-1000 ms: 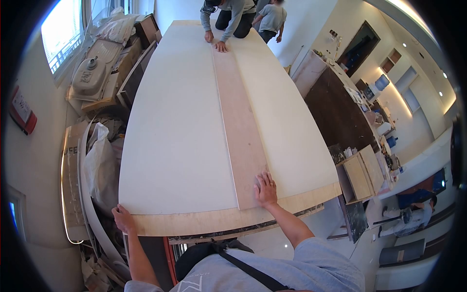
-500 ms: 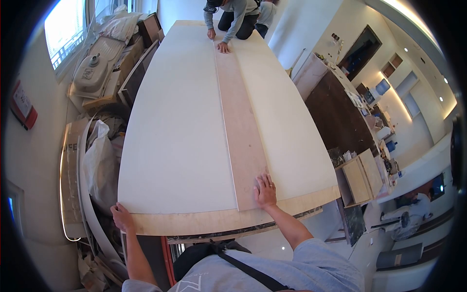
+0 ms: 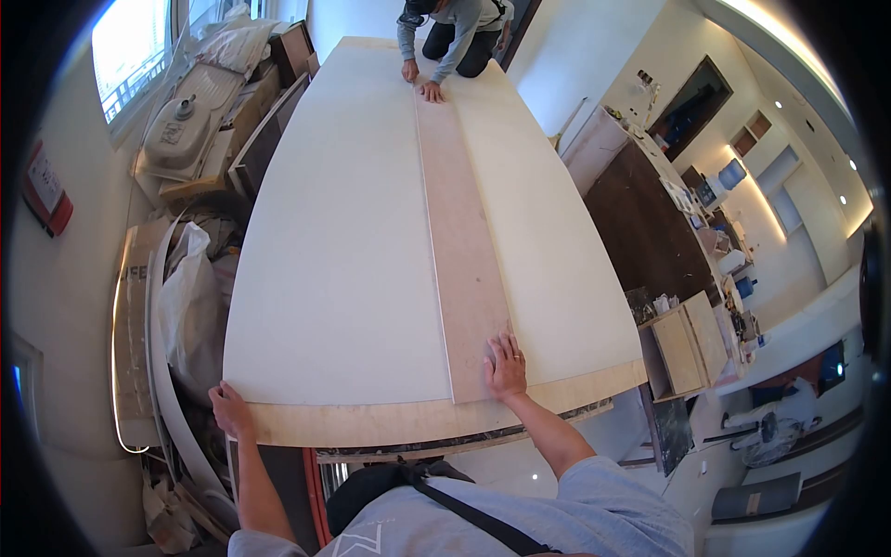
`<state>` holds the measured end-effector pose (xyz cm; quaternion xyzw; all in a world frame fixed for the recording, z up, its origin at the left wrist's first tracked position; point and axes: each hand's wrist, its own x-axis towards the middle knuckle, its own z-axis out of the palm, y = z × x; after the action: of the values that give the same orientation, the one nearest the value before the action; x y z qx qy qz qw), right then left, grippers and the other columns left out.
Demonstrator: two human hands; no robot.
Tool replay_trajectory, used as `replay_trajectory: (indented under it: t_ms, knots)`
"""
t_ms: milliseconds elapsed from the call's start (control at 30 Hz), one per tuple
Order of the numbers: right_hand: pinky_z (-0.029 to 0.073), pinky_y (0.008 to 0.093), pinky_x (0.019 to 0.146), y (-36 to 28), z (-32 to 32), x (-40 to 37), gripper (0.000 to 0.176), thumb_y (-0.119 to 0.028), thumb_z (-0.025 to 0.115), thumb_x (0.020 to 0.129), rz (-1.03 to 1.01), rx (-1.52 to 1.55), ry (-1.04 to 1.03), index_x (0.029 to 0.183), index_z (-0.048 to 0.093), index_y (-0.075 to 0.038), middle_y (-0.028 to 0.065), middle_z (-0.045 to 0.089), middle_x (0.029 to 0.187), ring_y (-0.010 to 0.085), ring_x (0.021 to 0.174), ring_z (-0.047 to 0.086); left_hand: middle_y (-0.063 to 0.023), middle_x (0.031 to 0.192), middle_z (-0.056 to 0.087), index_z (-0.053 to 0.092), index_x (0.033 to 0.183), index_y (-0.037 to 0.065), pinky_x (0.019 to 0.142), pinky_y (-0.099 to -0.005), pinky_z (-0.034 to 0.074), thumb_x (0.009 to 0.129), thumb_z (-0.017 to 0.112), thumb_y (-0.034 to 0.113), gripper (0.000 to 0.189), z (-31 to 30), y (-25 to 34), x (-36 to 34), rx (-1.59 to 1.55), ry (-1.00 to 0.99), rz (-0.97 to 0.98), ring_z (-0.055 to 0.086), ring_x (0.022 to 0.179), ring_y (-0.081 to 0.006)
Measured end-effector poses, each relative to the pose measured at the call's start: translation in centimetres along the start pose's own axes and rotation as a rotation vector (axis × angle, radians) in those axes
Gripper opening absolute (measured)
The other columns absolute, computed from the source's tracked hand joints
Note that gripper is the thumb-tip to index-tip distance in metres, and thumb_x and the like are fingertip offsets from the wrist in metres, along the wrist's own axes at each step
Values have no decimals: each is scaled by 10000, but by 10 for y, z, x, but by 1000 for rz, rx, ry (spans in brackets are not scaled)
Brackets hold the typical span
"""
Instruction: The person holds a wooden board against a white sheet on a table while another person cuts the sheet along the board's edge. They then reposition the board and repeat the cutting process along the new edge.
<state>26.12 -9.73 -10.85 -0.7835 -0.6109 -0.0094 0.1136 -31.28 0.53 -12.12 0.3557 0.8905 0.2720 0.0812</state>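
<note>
A large white sheet (image 3: 325,232) lies over a pale wooden board (image 3: 371,424), whose near edge sticks out. Along the sheet runs a long pinkish plank (image 3: 459,241). My right hand (image 3: 505,368) rests flat on the plank's near end, fingers spread. At the near left corner my left hand (image 3: 231,411) holds the board's edge, its fingers curled round it. A co-worker (image 3: 459,32) kneels at the far end, one hand flat on the plank and the other closed by its far tip; what that hand holds is too small to tell.
Left of the board are a sink (image 3: 176,135), a white plastic bag (image 3: 190,311) and stacked panels. On the right stand a dark-sided counter (image 3: 640,218) and an open wooden box (image 3: 676,351). Another person (image 3: 794,408) is near a fan at the lower right.
The co-worker's hands have shifted slightly in the view, and the co-worker's body leans a little differently. Both my hands keep their places on the plank and the board's edge.
</note>
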Motion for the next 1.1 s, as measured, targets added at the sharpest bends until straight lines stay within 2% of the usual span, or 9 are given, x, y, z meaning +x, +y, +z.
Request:
replay_trajectory:
  t_ms: [1100]
  knots:
    - [255, 518, 1161, 1, 1, 1, 515, -320, 522, 947, -1, 6, -6, 1425, 468, -136, 139, 356, 1556, 345, 1468, 261, -146, 971, 719, 575, 1064, 130, 752, -513, 516, 1009, 481, 435, 324, 5, -3, 3, 28, 10, -11, 678, 899, -397]
